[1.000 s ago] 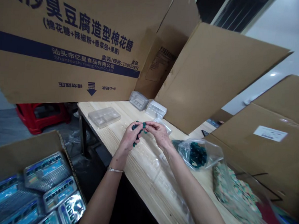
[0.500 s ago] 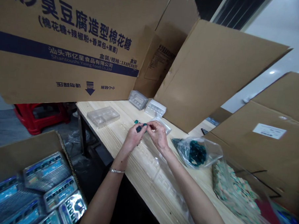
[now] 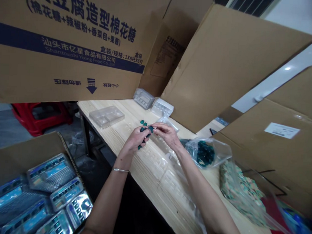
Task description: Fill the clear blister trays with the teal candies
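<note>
Caution: the left hand is closed around several dark green pieces, some of which protrude past the curled fingers. If this grip loosens, a protruding piece may slip out and drop onto the clear plastic trays or the table. If pieces cling together, a pull by the right hand may bring away more than one.

Position: one piece sits at the thumb side of the left hand, where the right thumb and fingers come together. Whether the right fingertips pinch this piece cannot be told. Loose pieces appear to lie just beyond the left hand; a forward nudge could scatter them. A clear bag containing dark green material lies outside the right forearm
</note>
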### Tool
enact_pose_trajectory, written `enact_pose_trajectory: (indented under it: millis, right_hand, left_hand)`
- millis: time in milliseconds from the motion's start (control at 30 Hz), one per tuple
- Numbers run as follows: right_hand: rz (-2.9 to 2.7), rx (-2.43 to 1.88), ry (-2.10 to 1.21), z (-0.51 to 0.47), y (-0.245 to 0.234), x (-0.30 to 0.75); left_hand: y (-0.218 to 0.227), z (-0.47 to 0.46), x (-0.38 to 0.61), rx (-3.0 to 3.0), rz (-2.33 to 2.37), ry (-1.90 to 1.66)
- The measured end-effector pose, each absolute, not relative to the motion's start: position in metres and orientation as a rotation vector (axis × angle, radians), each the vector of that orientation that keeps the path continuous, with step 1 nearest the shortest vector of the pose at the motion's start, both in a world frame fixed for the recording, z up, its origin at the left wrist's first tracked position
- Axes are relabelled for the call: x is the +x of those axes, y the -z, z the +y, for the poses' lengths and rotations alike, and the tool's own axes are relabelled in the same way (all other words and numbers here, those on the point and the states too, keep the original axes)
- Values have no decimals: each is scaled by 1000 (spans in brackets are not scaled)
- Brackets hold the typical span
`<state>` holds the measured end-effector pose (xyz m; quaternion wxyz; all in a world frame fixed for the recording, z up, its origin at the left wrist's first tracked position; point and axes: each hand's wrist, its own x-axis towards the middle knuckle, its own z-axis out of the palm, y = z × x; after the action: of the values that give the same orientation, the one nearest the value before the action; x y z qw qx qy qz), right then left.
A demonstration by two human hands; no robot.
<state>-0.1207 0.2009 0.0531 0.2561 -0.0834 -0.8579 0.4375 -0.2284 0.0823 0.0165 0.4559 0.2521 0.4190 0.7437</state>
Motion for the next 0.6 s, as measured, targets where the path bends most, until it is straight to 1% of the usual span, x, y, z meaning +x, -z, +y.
enact_pose_trajectory:
  millis: [100,200,300,400,500,600]
  right_hand:
    - [-2268,-243,-1169,205,-54,-119]
    - [-2242,-338,-1155,217,-55,-116]
    - [-2367,-393,-932,239,-47,-114]
    - [-2510,-367,-752,261,-29,-116]
    - [-2581,-341,-722,274,-10,-121]
    - [-2606,-331,-747,277,-2,-124]
  left_hand:
    - [-20,80,-229,622,972,-1796]
    - [-22,77,-234,568,952,-1853]
    - [-21,74,-243,476,902,-1965]
    - [-20,72,-250,437,835,-2023]
    - [-20,71,-252,431,799,-2011]
    - [-20,72,-251,422,765,-1996]
